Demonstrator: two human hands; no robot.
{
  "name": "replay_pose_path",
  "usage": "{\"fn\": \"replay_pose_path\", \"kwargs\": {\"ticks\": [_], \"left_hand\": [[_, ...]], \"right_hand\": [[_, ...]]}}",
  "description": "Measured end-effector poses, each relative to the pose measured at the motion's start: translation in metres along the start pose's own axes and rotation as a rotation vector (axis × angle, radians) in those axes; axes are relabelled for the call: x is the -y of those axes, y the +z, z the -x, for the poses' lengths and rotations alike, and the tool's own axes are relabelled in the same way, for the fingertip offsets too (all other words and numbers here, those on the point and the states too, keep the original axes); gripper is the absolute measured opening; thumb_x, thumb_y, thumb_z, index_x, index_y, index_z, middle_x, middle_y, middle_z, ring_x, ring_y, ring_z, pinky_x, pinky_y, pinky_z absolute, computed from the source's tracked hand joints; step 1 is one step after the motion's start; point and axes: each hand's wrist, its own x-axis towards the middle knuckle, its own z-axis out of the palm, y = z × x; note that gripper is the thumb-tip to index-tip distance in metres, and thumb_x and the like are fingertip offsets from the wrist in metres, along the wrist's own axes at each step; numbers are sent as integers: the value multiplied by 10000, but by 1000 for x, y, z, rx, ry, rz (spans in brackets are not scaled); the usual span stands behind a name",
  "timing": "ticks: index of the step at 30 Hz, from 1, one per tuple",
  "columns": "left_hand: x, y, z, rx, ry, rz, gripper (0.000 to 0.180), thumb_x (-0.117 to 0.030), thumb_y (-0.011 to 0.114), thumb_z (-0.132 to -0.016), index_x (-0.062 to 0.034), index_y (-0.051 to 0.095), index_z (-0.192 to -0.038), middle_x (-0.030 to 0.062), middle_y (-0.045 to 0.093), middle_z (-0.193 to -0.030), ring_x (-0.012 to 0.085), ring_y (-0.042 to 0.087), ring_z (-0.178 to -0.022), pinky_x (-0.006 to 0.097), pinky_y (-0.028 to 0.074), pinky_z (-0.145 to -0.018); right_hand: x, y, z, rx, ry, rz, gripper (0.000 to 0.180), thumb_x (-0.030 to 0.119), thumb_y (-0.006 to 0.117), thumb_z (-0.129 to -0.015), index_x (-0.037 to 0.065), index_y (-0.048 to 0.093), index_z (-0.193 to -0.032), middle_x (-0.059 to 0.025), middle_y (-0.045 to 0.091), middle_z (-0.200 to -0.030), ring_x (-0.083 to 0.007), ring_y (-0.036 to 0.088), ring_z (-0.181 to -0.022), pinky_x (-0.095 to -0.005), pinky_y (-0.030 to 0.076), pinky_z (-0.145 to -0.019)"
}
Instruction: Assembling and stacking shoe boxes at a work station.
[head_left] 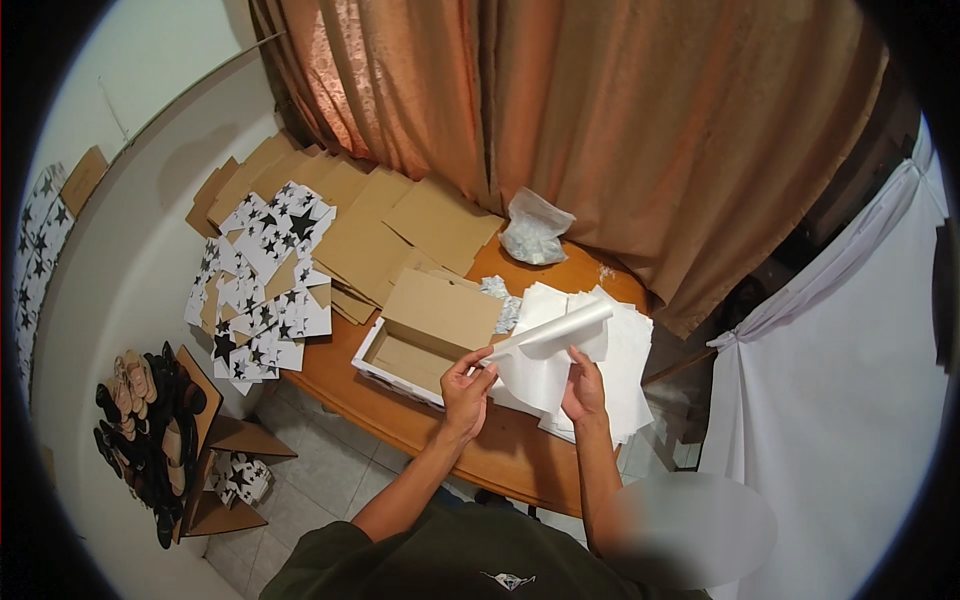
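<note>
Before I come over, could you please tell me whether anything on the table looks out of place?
Nothing looks clearly damaged, but the paper stack lies askew, its sheets fanned unevenly, and the star-printed cardboard on the left is jumbled at mixed angles, seeming to overhang the table.

The light in here is soft and rather dim, with an orange glow in the upper left of the curtain [590, 130], a sheen on the sheet [550, 332] and a faint shadow on the wall [150, 210]. Black rings the round view, the wall's top edge bows, and a greyish oval blurs the right forearm [598, 480].
</note>
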Motion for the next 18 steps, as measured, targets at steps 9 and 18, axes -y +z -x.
{"fn": "replay_pose_path", "kwargs": {"ticks": [9, 18], "left_hand": [[-87, -106, -4, 1, -269, 409, 815, -591, 541, -964, -232, 143, -1577, 208, 508, -1345, 348, 627, -1096, 463, 555, -885], [-138, -217, -88, 24, -455, 432, 920, -565, 653, -925, -135, 132, -1549, 305, 467, -1465, 337, 644, -1168, 431, 596, -893]], "right_hand": [[-53, 103, -18, 186, 47, -23, 409, 143, 539, -1012, 26, 477, -1399, -120, 626, -1299, -277, 617, -1197, -465, 497, -1055], [-96, 153, -13, 120, 82, 356, 348, 131, 614, -980, 6, 556, -1299, -119, 673, -1211, -243, 688, -1049, -415, 581, -918]]}}
